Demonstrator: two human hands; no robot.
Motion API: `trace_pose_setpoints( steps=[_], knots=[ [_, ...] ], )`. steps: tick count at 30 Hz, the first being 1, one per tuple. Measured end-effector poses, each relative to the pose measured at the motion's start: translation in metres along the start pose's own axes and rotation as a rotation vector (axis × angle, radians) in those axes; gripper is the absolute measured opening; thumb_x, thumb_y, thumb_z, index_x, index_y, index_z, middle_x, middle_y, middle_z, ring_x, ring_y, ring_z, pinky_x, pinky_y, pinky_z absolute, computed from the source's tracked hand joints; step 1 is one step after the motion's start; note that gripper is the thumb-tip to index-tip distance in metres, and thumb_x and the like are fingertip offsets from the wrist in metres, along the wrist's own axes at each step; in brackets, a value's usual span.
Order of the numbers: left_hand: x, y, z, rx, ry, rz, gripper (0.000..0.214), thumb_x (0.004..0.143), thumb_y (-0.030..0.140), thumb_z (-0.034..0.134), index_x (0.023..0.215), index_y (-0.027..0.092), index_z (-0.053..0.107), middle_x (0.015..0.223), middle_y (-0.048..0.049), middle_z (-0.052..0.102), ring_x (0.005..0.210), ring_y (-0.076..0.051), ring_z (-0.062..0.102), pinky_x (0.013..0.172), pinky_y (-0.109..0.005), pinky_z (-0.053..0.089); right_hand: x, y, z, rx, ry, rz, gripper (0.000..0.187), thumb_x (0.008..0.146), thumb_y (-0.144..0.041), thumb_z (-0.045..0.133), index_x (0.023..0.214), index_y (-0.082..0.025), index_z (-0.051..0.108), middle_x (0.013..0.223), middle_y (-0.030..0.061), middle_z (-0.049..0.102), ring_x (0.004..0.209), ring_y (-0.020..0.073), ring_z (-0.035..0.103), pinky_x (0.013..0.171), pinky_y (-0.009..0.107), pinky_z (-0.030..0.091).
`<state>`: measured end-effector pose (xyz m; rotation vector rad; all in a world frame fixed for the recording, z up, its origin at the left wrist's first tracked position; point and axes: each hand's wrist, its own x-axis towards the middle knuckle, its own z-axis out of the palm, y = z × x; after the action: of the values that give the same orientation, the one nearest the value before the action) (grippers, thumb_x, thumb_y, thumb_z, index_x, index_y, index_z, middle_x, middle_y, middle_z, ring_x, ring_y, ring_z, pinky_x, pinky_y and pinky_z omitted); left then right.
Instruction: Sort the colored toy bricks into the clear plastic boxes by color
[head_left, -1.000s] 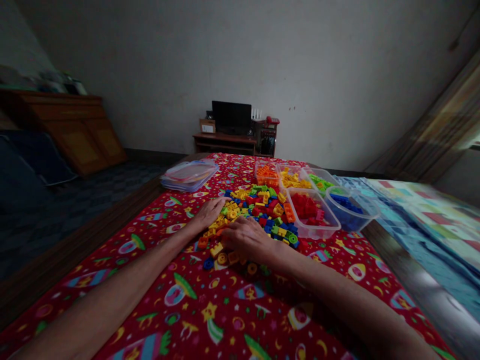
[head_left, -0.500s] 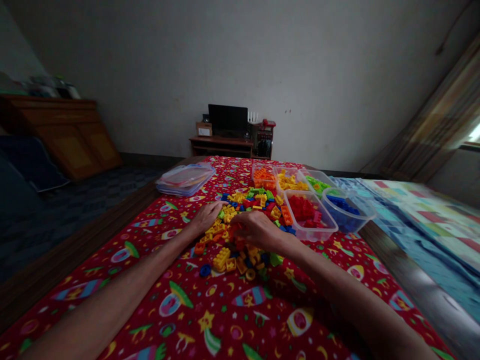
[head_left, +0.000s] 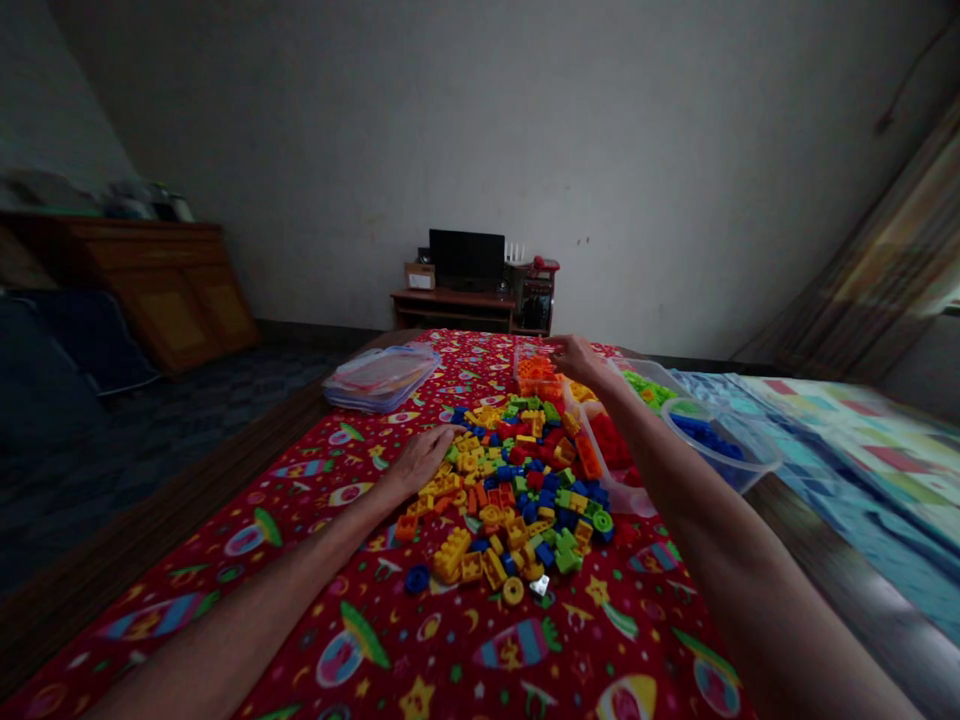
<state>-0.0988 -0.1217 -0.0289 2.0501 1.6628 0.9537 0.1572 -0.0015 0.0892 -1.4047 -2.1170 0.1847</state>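
Note:
A mixed pile of toy building bricks (head_left: 517, 480) in yellow, blue, green, red and orange is spread on the table. My left hand (head_left: 426, 458) lies at the pile's left edge, fingers stretched out and touching the yellow bricks. At the far side, my right hand (head_left: 576, 358) hovers over the clear box of orange bricks (head_left: 538, 372), fingers apart; I make out no brick in them. Beneath that hand and forearm, a box of yellow bricks (head_left: 582, 391) and a box of red bricks (head_left: 611, 440) are partly hidden.
A box of green bricks (head_left: 651, 388) and a round tub of blue bricks (head_left: 709, 436) stand at the right. Stacked plastic lids (head_left: 382, 378) lie at the left on the red patterned cloth (head_left: 442, 640). A bed (head_left: 832, 430) adjoins the table's right side.
My right hand has left the middle of the pile, moving forward to above the orange box and uncovering the bricks there. My left hand stays at the pile's edge. The view has shifted slightly.

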Motion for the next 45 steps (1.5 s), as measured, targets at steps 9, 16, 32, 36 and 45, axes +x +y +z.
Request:
trace_pose_setpoints(
  steps=[9, 16, 32, 36, 45],
  knots=[
    [0.000, -0.003, 0.001, -0.005, 0.017, 0.004, 0.062, 0.086, 0.058, 0.027, 0.112, 0.018, 0.067, 0.118, -0.0078, 0.068, 0.112, -0.026, 0.061, 0.099, -0.036, 0.044, -0.062, -0.003, 0.012, -0.050, -0.249, -0.305, 0.031, 0.083, -0.011, 0.050, 0.106, -0.015, 0.070, 0.094, 0.0095, 0.072, 0.083, 0.0159, 0.065, 0.074, 0.025, 0.047],
    [0.000, -0.004, 0.001, -0.019, 0.019, 0.011, 0.056, 0.087, 0.053, 0.029, 0.111, 0.018, 0.066, 0.115, -0.0081, 0.068, 0.111, -0.026, 0.061, 0.098, -0.037, 0.045, -0.067, -0.022, 0.036, -0.136, -0.307, -0.408, 0.038, 0.088, -0.025, 0.058, 0.125, -0.018, 0.060, 0.125, 0.0137, 0.062, 0.117, 0.0219, 0.056, 0.098, 0.034, 0.042],
    [0.004, -0.016, 0.010, -0.048, 0.125, 0.102, 0.060, 0.088, 0.050, 0.030, 0.128, 0.011, 0.053, 0.137, -0.0152, 0.054, 0.127, -0.027, 0.049, 0.109, -0.044, 0.036, -0.094, -0.066, 0.020, -0.285, -0.560, -0.642, 0.028, 0.093, -0.023, 0.047, 0.112, -0.018, 0.066, 0.102, 0.0104, 0.071, 0.089, 0.0187, 0.066, 0.070, 0.024, 0.043],
    [0.005, -0.019, 0.012, -0.047, 0.143, 0.098, 0.057, 0.088, 0.048, 0.031, 0.124, 0.011, 0.057, 0.133, -0.0140, 0.057, 0.126, -0.026, 0.050, 0.110, -0.043, 0.036, -0.061, -0.058, 0.023, -0.309, -0.381, -0.488, 0.027, 0.095, -0.021, 0.045, 0.108, -0.014, 0.067, 0.102, 0.0125, 0.071, 0.090, 0.0179, 0.065, 0.071, 0.024, 0.042],
    [0.006, -0.022, 0.012, -0.067, 0.164, 0.098, 0.050, 0.088, 0.042, 0.034, 0.125, 0.015, 0.056, 0.132, -0.0122, 0.058, 0.122, -0.024, 0.053, 0.106, -0.043, 0.040, 0.001, -0.053, 0.077, -0.250, -0.489, -0.492, 0.050, 0.099, -0.046, 0.032, 0.102, -0.014, 0.070, 0.093, 0.0108, 0.072, 0.087, 0.0201, 0.067, 0.078, 0.027, 0.047]
  ],
)
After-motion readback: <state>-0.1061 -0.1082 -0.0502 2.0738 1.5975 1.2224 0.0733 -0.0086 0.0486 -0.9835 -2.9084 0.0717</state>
